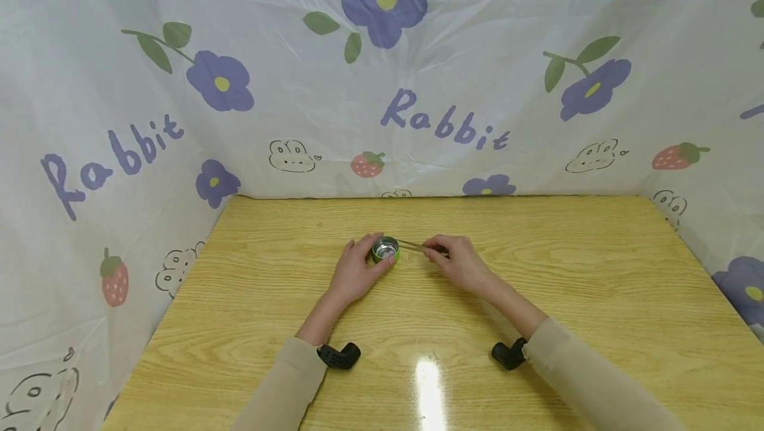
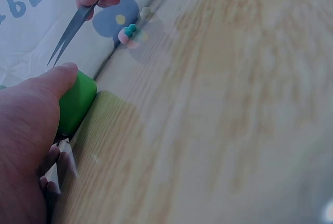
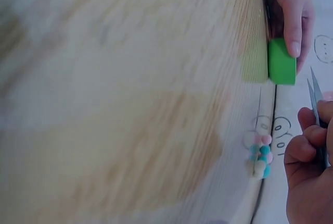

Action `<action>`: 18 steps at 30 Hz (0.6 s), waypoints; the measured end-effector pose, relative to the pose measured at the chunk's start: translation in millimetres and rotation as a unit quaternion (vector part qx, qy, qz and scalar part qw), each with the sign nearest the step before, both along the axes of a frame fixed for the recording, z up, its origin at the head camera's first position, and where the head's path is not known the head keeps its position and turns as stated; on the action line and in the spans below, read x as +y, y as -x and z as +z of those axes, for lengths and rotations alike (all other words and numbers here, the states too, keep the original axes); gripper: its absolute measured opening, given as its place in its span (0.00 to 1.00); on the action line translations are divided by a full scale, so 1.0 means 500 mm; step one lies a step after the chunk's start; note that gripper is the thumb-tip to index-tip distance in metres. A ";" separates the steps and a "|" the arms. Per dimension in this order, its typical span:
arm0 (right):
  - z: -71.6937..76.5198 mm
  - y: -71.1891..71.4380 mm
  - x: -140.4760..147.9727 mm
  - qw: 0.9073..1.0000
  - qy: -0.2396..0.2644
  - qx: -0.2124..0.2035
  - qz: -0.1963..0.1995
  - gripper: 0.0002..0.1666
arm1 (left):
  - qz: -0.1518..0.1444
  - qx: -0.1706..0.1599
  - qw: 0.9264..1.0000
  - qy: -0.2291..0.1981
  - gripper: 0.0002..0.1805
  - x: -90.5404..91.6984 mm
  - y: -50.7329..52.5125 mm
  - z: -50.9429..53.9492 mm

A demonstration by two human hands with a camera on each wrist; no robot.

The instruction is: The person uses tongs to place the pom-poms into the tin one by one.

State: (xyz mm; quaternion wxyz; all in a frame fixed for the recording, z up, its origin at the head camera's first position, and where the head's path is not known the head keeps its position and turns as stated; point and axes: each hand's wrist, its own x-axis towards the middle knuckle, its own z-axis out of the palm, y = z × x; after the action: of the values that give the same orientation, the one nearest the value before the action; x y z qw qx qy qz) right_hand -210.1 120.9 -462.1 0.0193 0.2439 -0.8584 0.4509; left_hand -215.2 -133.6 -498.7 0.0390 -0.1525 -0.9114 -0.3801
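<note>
A small round container (image 1: 386,259), green outside with a shiny metallic inside, stands on the table. My left hand (image 1: 353,274) holds it, fingers at its far left side and thumb at its near side. To the right, my right hand (image 1: 462,264) pinches metal tweezers (image 1: 412,246) whose tips point left, at the container's right rim. In the left wrist view the two tips of the tweezers (image 2: 74,30) stand slightly apart with nothing visible between them, near the green container (image 2: 79,101). Small pink, teal and whitish balls (image 3: 264,153) lie on the table in the right wrist view.
The light wooden table (image 1: 567,272) ends at a cloth backdrop (image 1: 334,106) printed with flowers and rabbits, which also rises along both sides. Black devices (image 1: 339,356) are worn on both wrists.
</note>
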 end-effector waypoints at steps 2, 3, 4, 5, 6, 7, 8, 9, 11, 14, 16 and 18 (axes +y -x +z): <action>0.001 -0.003 0.008 1.000 -0.003 -0.006 -0.004 0.10 | -0.002 -0.001 1.000 -0.003 0.34 0.000 0.000 0.000; 0.002 -0.004 0.013 1.000 -0.005 -0.008 -0.006 0.10 | -0.003 -0.002 1.000 -0.005 0.34 0.000 0.000 0.001; 0.001 -0.004 0.018 1.000 -0.007 -0.009 -0.008 0.10 | -0.004 -0.003 1.000 -0.008 0.34 0.000 0.000 0.001; 0.002 -0.005 0.022 1.000 -0.009 -0.010 -0.010 0.11 | -0.004 -0.004 1.000 -0.009 0.34 -0.001 0.000 0.002; 0.003 -0.006 0.027 1.000 -0.011 -0.011 -0.012 0.11 | -0.005 -0.005 1.000 -0.010 0.34 -0.001 0.000 0.003; 0.004 -0.008 0.031 1.000 -0.012 -0.014 -0.015 0.11 | -0.005 -0.006 1.000 -0.011 0.34 -0.001 -0.001 0.003; 0.005 -0.008 0.036 1.000 -0.012 -0.015 -0.016 0.11 | -0.005 -0.007 1.000 -0.011 0.34 -0.001 -0.001 0.003; 0.004 -0.008 0.042 1.000 -0.011 -0.014 -0.017 0.11 | -0.005 -0.008 1.000 -0.011 0.35 -0.002 -0.001 0.004; 0.006 -0.010 0.054 1.000 -0.006 -0.017 -0.018 0.11 | -0.004 -0.009 1.000 -0.012 0.35 -0.001 -0.001 0.004; 0.007 -0.009 0.072 1.000 -0.001 -0.022 -0.021 0.12 | -0.003 -0.010 1.000 -0.013 0.35 -0.001 -0.003 0.006; 0.009 -0.009 0.086 0.999 -0.004 -0.022 -0.027 0.11 | -0.004 -0.007 1.000 -0.013 0.35 0.000 -0.004 0.006; 0.013 -0.010 0.099 0.999 -0.007 -0.020 -0.036 0.11 | -0.004 -0.004 1.000 -0.014 0.35 0.001 -0.005 0.006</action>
State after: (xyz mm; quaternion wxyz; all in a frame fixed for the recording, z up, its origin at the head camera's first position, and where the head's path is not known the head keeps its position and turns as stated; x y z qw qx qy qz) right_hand -205.0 170.5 -455.5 0.0165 0.2034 -0.8703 0.4483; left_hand -212.7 -133.1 -495.6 0.0355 -0.1541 -0.9056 -0.3936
